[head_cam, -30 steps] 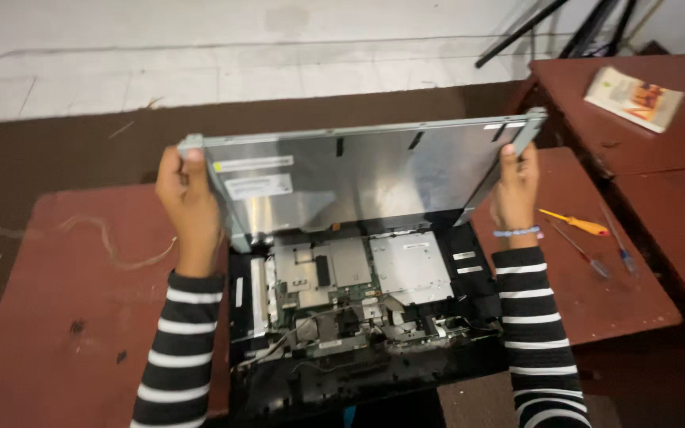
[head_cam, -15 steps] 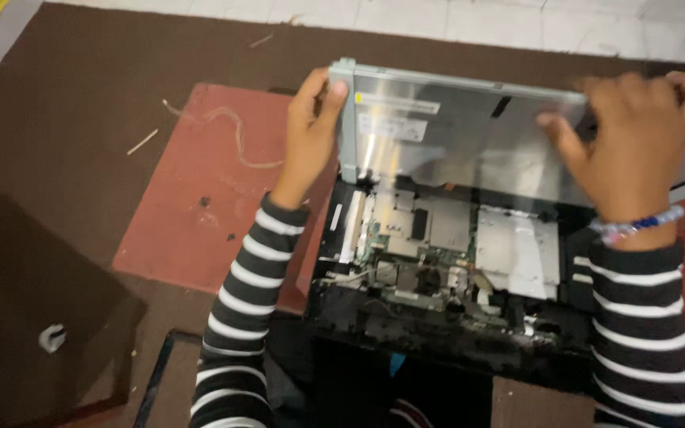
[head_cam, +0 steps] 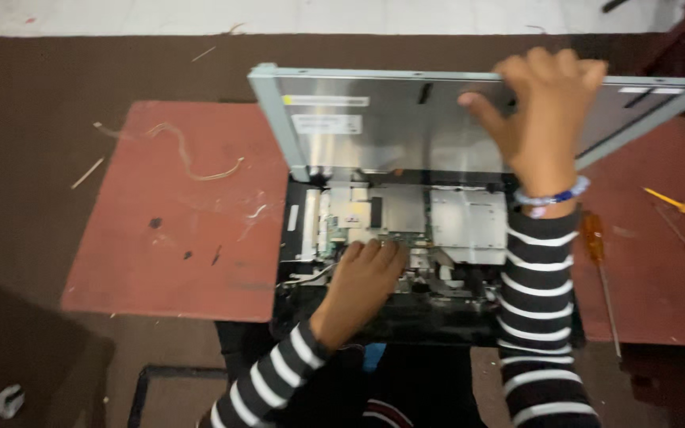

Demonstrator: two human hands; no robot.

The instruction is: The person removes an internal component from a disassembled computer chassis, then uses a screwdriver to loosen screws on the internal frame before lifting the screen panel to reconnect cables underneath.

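The metal panel (head_cam: 406, 119) stands tilted across the upper centre of the frame, long axis left to right. The right hand (head_cam: 545, 119) grips its top edge, fingers clamped over it. Below, the left hand (head_cam: 362, 281) rests on the circuit board (head_cam: 382, 214), fingers together, flat, holding nothing.

A dark brown floor (head_cam: 33, 119) fills most of the view, meeting a strip of pale tiled floor (head_cam: 120, 14) along the top edge. A reddish-brown tabletop (head_cam: 168, 238) stands at the left, scuffed with dark specks and pale scratches, and a second tabletop (head_cam: 660, 261) of the same colour sits at the right. The light is even and soft.
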